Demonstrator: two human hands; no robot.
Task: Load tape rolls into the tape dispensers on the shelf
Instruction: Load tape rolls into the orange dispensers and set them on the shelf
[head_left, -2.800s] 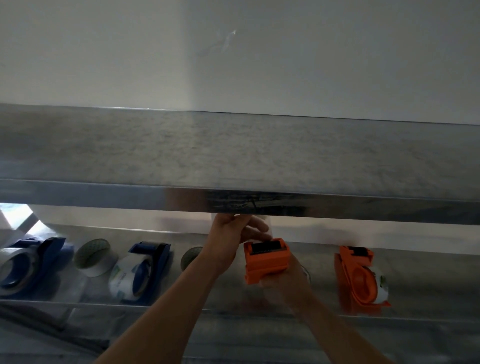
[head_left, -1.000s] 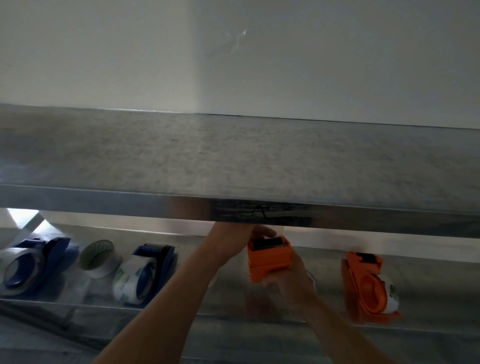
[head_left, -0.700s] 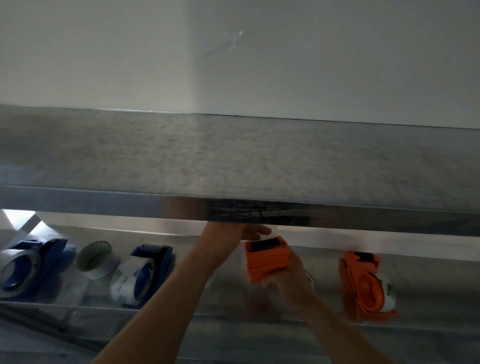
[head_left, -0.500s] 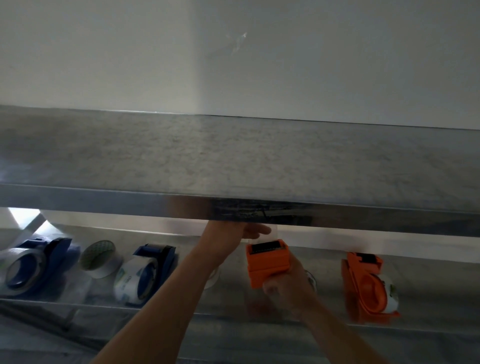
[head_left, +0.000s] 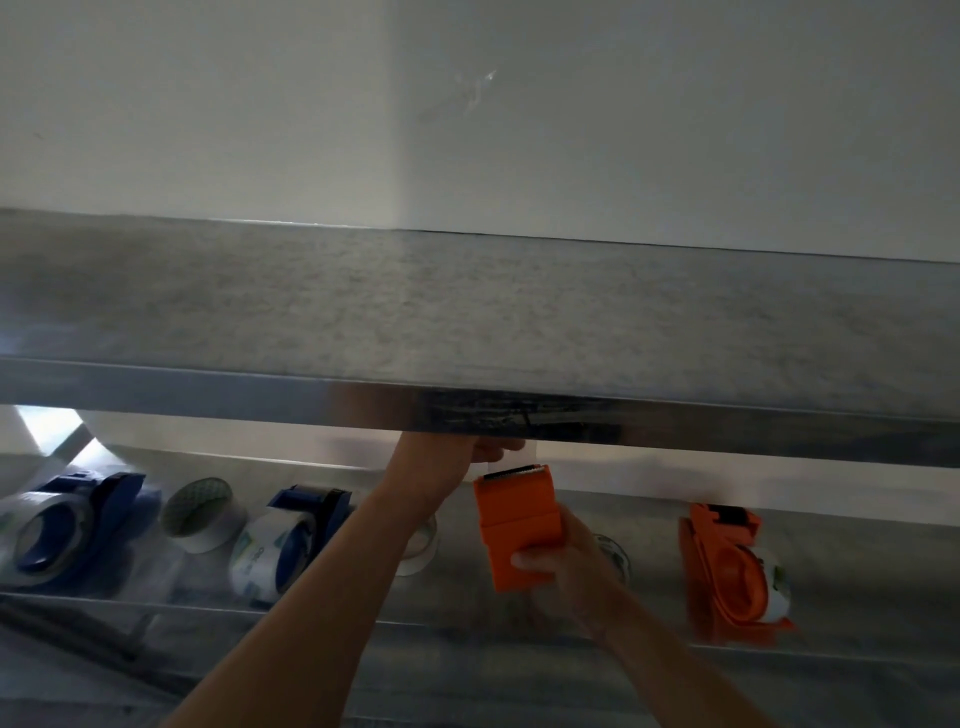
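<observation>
both raised: left hand pinches tape, right hand grips dispenser.

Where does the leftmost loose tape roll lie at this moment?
Head view, left side: the loose tape roll lies on the lower shelf, between the far-left blue dispenser and the second blue dispenser.

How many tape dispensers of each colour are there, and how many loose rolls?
Blue dispensers: 2
Orange dispensers: 2, one held in the right hand
Loose tape rolls: 2 plain, perhaps a third behind that hand
Total: 6 sure
</observation>
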